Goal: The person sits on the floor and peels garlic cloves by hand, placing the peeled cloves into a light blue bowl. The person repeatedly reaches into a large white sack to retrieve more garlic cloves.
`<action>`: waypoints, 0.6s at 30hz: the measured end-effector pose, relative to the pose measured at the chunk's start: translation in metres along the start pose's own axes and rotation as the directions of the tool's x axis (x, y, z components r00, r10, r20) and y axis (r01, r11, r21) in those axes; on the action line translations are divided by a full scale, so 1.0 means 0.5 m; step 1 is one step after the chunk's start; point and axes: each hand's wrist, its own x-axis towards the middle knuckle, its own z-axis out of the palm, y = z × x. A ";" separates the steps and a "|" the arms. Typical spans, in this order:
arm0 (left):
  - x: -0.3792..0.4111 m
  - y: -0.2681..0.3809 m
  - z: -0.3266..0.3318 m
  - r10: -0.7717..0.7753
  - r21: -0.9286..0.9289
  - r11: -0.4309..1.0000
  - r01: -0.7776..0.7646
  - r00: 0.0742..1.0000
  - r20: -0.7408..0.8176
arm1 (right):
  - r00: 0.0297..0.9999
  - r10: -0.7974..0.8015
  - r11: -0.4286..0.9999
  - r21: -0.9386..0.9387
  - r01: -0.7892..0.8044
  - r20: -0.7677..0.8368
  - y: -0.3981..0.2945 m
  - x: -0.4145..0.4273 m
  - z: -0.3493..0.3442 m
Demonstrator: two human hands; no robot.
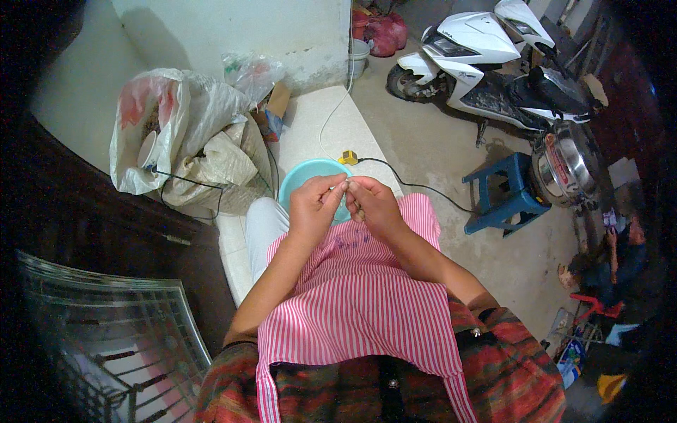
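Note:
My left hand [316,203] and my right hand [376,207] meet fingertip to fingertip above a turquoise plastic basin [296,177]. Thumb and forefinger of each hand pinch a small item at the meeting point, too small and covered to name. Curled fingers of my right hand hide most of its palm. The basin rests on a pale tiled ledge between my legs, its inside largely hidden by my hands. A pink-and-white striped apron [359,317] covers my lap and chest.
A yellow plug connector [348,157] with a black cable [423,184] lies just beyond the basin. Woven sacks [217,158] stand at left. On the right are a blue plastic stool [500,193], a steel pot [565,164], a white scooter [470,58] and a person [608,264].

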 end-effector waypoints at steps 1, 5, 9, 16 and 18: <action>-0.002 0.002 0.001 0.046 0.077 0.996 -0.046 0.999 0.003 | 1.000 0.000 1.000 0.015 0.000 -0.001 -0.001 -0.001 0.001; -0.006 0.016 0.002 0.149 0.240 0.960 -0.147 0.989 0.009 | 1.000 -0.021 1.000 0.009 0.021 -0.016 -0.009 -0.004 0.007; -0.005 0.029 0.001 0.237 0.301 0.926 -0.229 0.971 0.010 | 1.000 -0.015 1.000 0.010 0.015 -0.018 -0.020 -0.008 0.013; -0.007 0.018 -0.003 0.325 0.335 0.892 -0.302 0.946 -0.013 | 1.000 0.002 0.998 0.063 -0.003 0.016 -0.031 -0.014 0.024; -0.008 0.013 0.003 0.317 0.230 0.931 -0.284 0.941 -0.121 | 1.000 0.015 0.995 0.094 -0.017 0.019 -0.033 -0.017 0.027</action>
